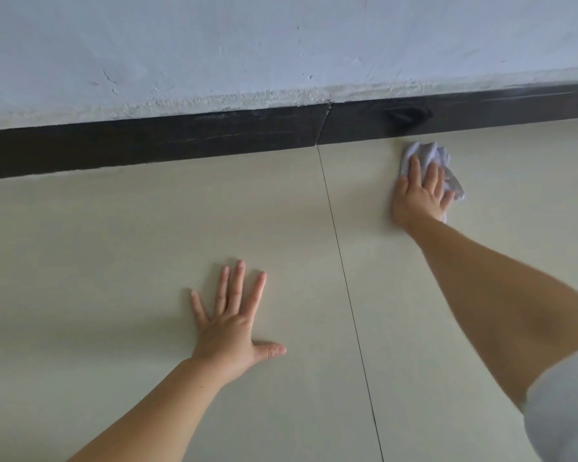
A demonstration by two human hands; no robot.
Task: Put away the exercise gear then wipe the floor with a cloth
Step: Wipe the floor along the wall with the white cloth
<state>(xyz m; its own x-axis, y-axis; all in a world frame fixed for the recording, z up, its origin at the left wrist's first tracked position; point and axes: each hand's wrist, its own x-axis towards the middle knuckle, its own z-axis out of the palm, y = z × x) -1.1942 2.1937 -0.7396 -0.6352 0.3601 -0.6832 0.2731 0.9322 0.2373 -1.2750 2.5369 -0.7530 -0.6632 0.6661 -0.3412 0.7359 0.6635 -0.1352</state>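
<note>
right hand (420, 191) flat on white cloth (426, 153), hiding most of it | left hand (235, 323) spread on floor (114, 245) | skirting (147, 141) far

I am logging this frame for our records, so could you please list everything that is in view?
cloth: one, white, crumpled on the floor near the skirting, under the right hand
floor: pale beige tiles, one dark joint line running front to back
skirting board: one black strip along the foot of the wall
wall: white, scuffed, rough along its lower edge
left hand: one, flat on the floor, fingers spread
right hand: one, presses on the cloth
sleeve: one, pale, right arm
</note>
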